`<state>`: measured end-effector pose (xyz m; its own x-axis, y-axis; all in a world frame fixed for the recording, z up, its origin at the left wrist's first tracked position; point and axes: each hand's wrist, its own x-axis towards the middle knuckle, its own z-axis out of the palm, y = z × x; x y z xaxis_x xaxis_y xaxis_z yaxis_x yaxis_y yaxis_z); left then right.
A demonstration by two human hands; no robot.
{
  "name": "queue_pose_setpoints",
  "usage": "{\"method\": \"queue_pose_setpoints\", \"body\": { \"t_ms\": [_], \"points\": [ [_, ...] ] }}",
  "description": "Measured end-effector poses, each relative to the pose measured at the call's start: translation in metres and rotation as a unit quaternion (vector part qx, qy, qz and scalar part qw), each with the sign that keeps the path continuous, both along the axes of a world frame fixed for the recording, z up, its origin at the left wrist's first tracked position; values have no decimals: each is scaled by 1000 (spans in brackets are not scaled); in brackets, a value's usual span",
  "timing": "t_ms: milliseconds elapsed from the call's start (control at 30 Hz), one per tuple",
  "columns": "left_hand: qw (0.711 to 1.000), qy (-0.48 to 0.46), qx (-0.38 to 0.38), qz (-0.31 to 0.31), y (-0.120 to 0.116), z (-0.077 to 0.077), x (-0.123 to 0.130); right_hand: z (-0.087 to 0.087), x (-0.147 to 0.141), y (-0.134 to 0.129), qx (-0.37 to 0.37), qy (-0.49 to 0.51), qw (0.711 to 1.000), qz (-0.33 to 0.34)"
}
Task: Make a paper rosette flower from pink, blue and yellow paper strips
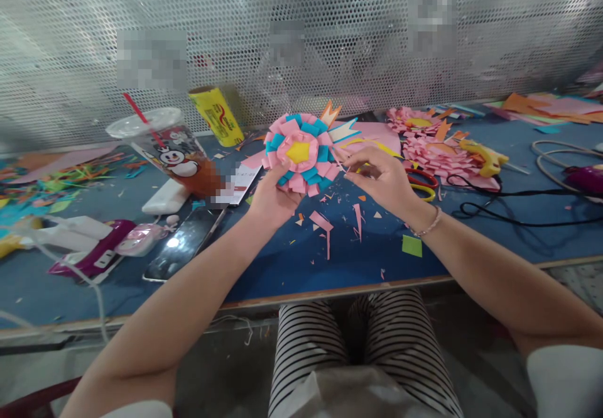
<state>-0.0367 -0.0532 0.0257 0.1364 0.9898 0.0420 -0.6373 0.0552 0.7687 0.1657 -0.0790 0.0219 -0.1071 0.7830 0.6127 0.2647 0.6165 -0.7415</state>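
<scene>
A round paper rosette (300,152) in pink and blue, with a yellow centre, is held up over the blue table. My left hand (276,199) grips its lower left edge, thumb on the front petals. At its right edge, my right hand (377,176) pinches a thin pink strip (338,157) between thumb and fingers. Two notched ribbon tails, one orange-edged (330,114) and one blue-edged (343,131), stick out at the rosette's upper right.
Left are a drink cup (176,148), a phone (183,245) and a purple power strip (97,251). Right of my right hand are scissors (421,185), pink rosettes (440,157) and a yellow glue gun (487,157). Paper scraps (323,222) litter the blue table (292,273).
</scene>
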Motion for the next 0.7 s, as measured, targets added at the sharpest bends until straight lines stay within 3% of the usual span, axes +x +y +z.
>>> {"method": "queue_pose_setpoints", "body": {
  "t_ms": [367,700],
  "points": [
    [1000,0,-17,6,-7,2,2,-4,2,4,67,-17,996,-59],
    [1000,3,1,-19,-7,0,1,-2,5,5,40,24,997,-64]
  ]
}}
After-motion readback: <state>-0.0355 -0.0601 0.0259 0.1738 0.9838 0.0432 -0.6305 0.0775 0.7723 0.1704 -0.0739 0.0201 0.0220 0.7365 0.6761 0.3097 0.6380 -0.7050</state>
